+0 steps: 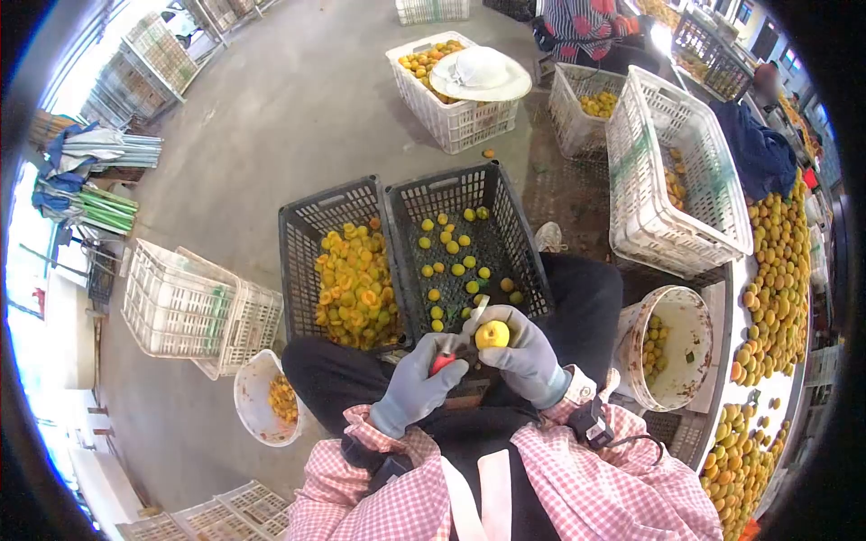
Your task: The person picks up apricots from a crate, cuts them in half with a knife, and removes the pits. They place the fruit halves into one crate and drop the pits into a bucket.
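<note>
My left hand (413,386), in a grey glove, is closed around the red handle (441,363) of a small knife. A pale strip (476,314) that looks like its blade reaches up beside the fruit. My right hand (532,365), gloved too, grips a yellow apricot (492,334) between thumb and fingers, close to the left hand. Just beyond my hands stand two black crates side by side. Cut apricot pieces (356,279) heap up in the left crate (329,197); several whole apricots lie scattered in the right crate (532,257).
A white bucket (257,424) with cut fruit stands at my left, another bucket (690,361) with apricots at my right. Apricots cover a table (738,270) on the right. White crates (180,302) surround me; a white hat (481,74) tops one. A person (586,32) sits beyond.
</note>
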Motion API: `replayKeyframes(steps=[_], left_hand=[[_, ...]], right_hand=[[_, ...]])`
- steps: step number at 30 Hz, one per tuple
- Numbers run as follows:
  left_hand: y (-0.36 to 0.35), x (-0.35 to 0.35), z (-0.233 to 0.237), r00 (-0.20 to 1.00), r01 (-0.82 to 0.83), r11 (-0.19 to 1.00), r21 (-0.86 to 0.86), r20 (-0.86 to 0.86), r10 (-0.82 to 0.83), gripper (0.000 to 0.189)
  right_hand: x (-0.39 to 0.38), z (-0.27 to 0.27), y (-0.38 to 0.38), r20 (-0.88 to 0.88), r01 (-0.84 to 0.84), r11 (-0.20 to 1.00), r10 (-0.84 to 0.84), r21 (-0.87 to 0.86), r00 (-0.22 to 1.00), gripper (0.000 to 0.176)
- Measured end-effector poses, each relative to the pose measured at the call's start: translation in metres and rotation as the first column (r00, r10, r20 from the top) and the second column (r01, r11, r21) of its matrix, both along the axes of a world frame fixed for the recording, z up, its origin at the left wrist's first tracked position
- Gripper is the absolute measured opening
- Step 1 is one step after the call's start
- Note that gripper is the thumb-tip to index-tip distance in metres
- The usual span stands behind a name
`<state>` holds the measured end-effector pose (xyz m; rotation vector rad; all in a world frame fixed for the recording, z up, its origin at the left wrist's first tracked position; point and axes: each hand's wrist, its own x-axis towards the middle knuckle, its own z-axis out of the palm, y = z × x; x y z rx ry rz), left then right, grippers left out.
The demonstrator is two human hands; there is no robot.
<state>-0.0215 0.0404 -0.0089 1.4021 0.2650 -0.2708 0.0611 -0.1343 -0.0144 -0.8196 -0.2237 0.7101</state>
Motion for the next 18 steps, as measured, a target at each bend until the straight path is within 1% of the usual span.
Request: replayKeyframes(steps=[1, 2, 3, 5, 6, 8, 9, 11, 12, 14, 18], left_hand=[[0.002, -0.003, 0.004, 0.998, 0.001, 0.997, -0.08, -0.057, -0.005, 0.034], [0.001, -0.004, 0.017, 0.995, 0.027, 0.992, -0.125, -0.093, -0.039, 0.029], [0.001, -0.007, 0.018, 0.995, 0.026, 0.992, -0.123, -0.092, -0.037, 0.029], [0.002, -0.014, 0.02, 0.984, 0.147, 0.989, 0.026, -0.105, -0.144, 0.029], [0.003, -0.016, 0.024, 0.984, 0.145, 0.989, 0.028, -0.106, -0.141, 0.029], [0.003, -0.018, 0.033, 0.968, 0.212, 0.97, 0.122, -0.161, -0.191, 0.032], [0.002, -0.02, 0.029, 0.969, 0.209, 0.97, 0.123, -0.162, -0.188, 0.032], [0.001, -0.024, 0.021, 0.968, 0.227, 0.922, 0.314, 0.033, -0.25, 0.033], [0.0, -0.024, 0.022, 0.969, 0.224, 0.922, 0.314, 0.032, -0.247, 0.033], [-0.002, -0.026, 0.03, 0.963, 0.267, 0.91, 0.319, -0.062, -0.261, 0.032], [-0.001, -0.03, 0.031, 0.973, 0.23, 0.917, 0.327, -0.06, -0.223, 0.031]], right_hand=[[-0.001, 0.001, 0.0, 0.004, 0.0, 1.0, 0.0, 0.002, 1.0, 0.048], [-0.003, 0.002, 0.0, -0.029, 0.03, 0.998, -0.028, 0.058, 0.999, 0.048], [-0.005, 0.004, -0.001, -0.064, 0.061, 0.992, -0.054, 0.115, 0.997, 0.048], [-0.008, 0.008, -0.004, -0.096, 0.043, 0.989, -0.03, 0.143, 0.995, 0.049], [-0.009, 0.01, -0.005, -0.131, 0.029, 0.985, -0.007, 0.169, 0.991, 0.049], [-0.012, 0.014, -0.007, -0.14, 0.001, 0.981, 0.026, 0.193, 0.99, 0.051], [-0.013, 0.015, -0.007, -0.148, -0.023, 0.976, 0.056, 0.216, 0.987, 0.052], [-0.017, 0.017, -0.003, -0.125, -0.006, 0.97, 0.037, 0.244, 0.991, 0.053], [-0.018, 0.017, -0.002, -0.1, 0.015, 0.963, 0.013, 0.27, 0.995, 0.054], [-0.02, 0.018, -0.003, -0.106, -0.014, 0.96, 0.045, 0.281, 0.993, 0.054], [-0.022, 0.024, -0.005, -0.102, -0.08, 0.954, 0.113, 0.29, 0.988, 0.052]])
